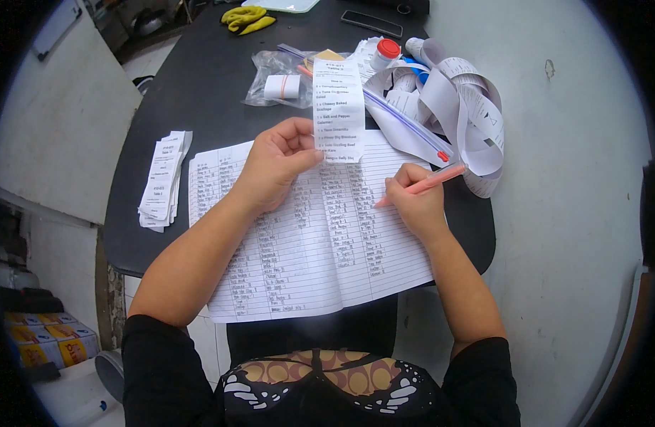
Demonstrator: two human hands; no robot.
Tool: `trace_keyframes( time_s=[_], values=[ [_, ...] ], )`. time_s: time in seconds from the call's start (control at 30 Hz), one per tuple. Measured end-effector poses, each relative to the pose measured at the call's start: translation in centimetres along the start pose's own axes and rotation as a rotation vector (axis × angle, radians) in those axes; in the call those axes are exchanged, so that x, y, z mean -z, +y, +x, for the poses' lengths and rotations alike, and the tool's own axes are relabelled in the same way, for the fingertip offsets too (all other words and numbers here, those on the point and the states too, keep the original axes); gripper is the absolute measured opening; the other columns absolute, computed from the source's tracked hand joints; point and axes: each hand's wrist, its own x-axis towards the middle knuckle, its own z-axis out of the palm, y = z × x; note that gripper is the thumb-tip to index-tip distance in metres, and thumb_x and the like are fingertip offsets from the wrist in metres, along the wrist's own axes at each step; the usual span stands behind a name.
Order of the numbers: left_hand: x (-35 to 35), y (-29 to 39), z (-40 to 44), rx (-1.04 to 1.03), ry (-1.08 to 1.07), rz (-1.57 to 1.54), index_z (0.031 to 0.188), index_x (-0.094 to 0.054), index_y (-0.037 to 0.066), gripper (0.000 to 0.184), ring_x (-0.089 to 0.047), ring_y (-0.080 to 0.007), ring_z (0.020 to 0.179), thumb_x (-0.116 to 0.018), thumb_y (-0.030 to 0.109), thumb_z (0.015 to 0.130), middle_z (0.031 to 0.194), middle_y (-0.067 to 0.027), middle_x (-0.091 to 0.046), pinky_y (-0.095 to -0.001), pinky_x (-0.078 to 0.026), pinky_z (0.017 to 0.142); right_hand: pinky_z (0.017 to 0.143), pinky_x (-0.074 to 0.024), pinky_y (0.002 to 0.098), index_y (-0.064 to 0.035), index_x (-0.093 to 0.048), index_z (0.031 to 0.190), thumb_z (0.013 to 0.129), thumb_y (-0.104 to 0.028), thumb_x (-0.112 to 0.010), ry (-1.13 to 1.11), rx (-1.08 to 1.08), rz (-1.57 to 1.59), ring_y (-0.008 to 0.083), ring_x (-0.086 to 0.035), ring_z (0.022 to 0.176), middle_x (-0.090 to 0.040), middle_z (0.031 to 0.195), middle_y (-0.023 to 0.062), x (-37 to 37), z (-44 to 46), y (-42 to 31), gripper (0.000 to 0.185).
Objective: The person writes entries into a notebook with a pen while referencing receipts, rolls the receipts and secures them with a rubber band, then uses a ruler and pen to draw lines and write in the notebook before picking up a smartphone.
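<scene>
Holds printed slip upright in left hand, fingers pinched on its lower left edge, above open notebook with handwritten columns. Grips orange pen in right hand, fingers clamped round barrel, tip at right-hand page. On black tabletop: stacked slips left of notebook, loosely coiled paper strip beyond its upper right.

Handwriting in notebook mostly illegible
</scene>
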Motion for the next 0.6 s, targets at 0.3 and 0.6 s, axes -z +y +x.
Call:
trace_keyframes(
  time_s=[0.3,0.6],
  values=[
    [0.12,0.11,-0.03,0.026,0.002,-0.001,0.105,-0.058,0.000,0.027,-0.061,-0.0096,0.083,-0.062,-0.004,0.078,0.092,-0.0062,-0.065,-0.0222,-0.048,0.078,0.045,-0.0375,0.0231,-0.0049,-0.042,0.057,0.081,-0.006,-0.061,0.035,-0.090,0.172,0.0084,-0.055,0.050,-0.046,0.053,-0.0010,0.14,0.24,-0.48,0.029],
    [0.45,-0.14,0.13,0.048,-0.039,-0.023,0.104,-0.055,0.000,0.023,-0.065,-0.0132,0.081,-0.060,-0.003,0.081,0.096,-0.0104,-0.065,-0.0282,-0.056,0.073,0.039,-0.0263,0.0197,-0.0099,-0.039,0.059,0.085,-0.010,-0.060,0.114,-0.090,0.329,0.0029,-0.034,0.043,-0.043,0.051,-0.0023,0.53,0.85,-0.38,0.034]
  ],
)
